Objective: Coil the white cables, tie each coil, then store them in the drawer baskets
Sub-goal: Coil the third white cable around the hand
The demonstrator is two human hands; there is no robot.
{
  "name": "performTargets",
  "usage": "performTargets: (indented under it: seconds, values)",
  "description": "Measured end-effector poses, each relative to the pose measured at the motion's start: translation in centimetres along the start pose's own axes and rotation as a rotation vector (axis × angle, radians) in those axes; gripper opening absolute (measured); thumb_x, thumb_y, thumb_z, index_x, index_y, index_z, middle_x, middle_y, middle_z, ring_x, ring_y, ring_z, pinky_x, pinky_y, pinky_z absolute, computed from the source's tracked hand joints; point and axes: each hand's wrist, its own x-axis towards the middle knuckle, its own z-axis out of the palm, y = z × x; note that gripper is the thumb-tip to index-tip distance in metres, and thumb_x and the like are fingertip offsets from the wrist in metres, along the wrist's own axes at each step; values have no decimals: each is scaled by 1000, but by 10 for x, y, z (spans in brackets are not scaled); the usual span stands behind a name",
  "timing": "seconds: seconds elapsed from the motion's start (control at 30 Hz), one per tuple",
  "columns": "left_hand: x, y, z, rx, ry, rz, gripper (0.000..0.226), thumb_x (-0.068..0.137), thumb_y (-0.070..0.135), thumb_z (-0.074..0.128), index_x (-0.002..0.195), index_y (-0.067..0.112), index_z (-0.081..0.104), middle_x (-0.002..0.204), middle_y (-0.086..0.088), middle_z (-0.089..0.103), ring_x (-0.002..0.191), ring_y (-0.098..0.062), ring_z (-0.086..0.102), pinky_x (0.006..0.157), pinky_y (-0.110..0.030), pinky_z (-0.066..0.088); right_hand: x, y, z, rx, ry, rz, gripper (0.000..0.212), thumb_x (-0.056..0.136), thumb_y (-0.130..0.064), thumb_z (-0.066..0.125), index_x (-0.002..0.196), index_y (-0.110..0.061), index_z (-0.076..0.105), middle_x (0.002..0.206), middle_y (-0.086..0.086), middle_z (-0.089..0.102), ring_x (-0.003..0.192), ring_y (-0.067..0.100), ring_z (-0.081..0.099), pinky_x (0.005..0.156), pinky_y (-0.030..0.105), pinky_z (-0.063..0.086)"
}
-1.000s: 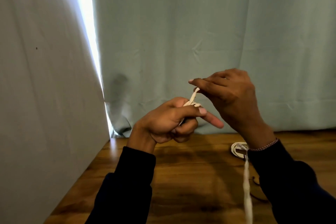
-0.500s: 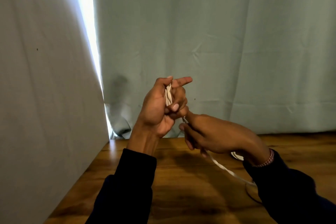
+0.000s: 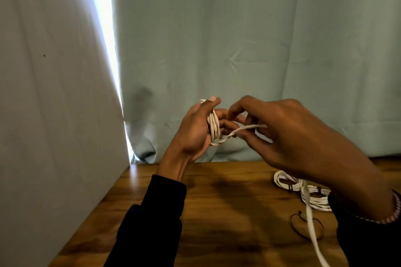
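Left hand [image 3: 195,128] raised above wooden table [image 3: 217,212], fingers wrapped by several loops of white cable [image 3: 213,127] and gripping them. Right hand [image 3: 288,134] pinches the cable's free run beside the loops; a tied coil [image 3: 303,191] lies on the table at right

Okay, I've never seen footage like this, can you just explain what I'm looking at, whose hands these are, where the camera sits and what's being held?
The camera is worn on a person's head, so it looks forward and down at their own two hands. The left hand has loops of white cable wound round it. The right hand pinches the loose strand, which trails down past its wrist. Below is a wooden table. On it, by the right sleeve, lies another coil of white cable, and nearer the camera a thin dark loop, perhaps a tie. A pale curtain hangs behind.
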Motion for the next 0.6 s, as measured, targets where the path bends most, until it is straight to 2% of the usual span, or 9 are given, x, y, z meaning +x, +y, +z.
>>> performTargets:
  seconds: [0.07, 0.13, 0.23, 0.3, 0.37, 0.47, 0.53, 0.6]
  values:
    - [1, -4, 0, 95, -72, -18, 50, 108, 27, 28, 112, -12, 58, 71, -18, 68, 59, -27, 60, 59, -32, 48, 2, 7, -3, -5, 61, -48, 35, 86, -17, 72, 120, -20, 62, 95, -9, 67, 76, -2, 57, 69, 10, 48]
    - [1, -7, -2, 140, -128, -62, 52, 108, 36, 28, 125, -6, 53, 59, -17, 59, 47, -21, 47, 51, -30, 38, 5, 13, -7, -30, 143, -89, 28, 87, -21, 68, 114, -17, 67, 98, -5, 67, 78, -1, 54, 71, 12, 48]
    - [1, -7, 1, 135, -282, -148, 77, 101, 61, 22, 127, -3, 56, 47, -8, 43, 39, -13, 27, 47, -28, 26, 5, 23, -9, -101, 294, -108, 21, 90, -29, 69, 102, -13, 75, 94, 3, 70, 75, 13, 63, 61, 35, 55]
    - [0, -6, 4, 118, -353, -182, 91, 93, 71, 23, 123, -6, 60, 43, -3, 37, 38, -12, 21, 46, -27, 23, 3, 32, -7, -150, 396, -101, 23, 93, -32, 70, 100, -12, 78, 93, 5, 74, 75, 20, 67, 59, 40, 55]
    - [-1, -4, 5, 143, -358, -156, 80, 92, 67, 37, 114, -4, 67, 42, 1, 32, 38, -10, 21, 46, -28, 23, 3, 39, -2, -205, 477, -108, 23, 96, -35, 67, 102, -16, 79, 96, 2, 77, 77, 24, 69, 59, 41, 54]
    - [-5, -4, 3, 143, -444, -63, 49, 88, 54, 65, 98, 6, 73, 45, 5, 31, 39, -10, 25, 46, -31, 23, 9, 51, 19, -368, 540, -102, 23, 99, -35, 62, 114, -25, 76, 105, -6, 77, 78, 26, 66, 62, 37, 48]
    - [-5, -5, 2, 71, -485, -62, 35, 91, 43, 63, 90, 9, 71, 44, 7, 32, 37, -8, 25, 46, -33, 20, 13, 54, 35, -376, 528, -79, 28, 104, -34, 52, 124, -29, 71, 106, -8, 77, 78, 27, 65, 64, 35, 42]
    - [-4, -6, 1, -3, -481, -85, 34, 99, 34, 52, 89, 7, 70, 41, 7, 30, 34, -7, 23, 44, -30, 19, 15, 51, 45, -258, 443, -52, 35, 105, -29, 43, 133, -33, 64, 107, -8, 76, 80, 26, 65, 64, 36, 46]
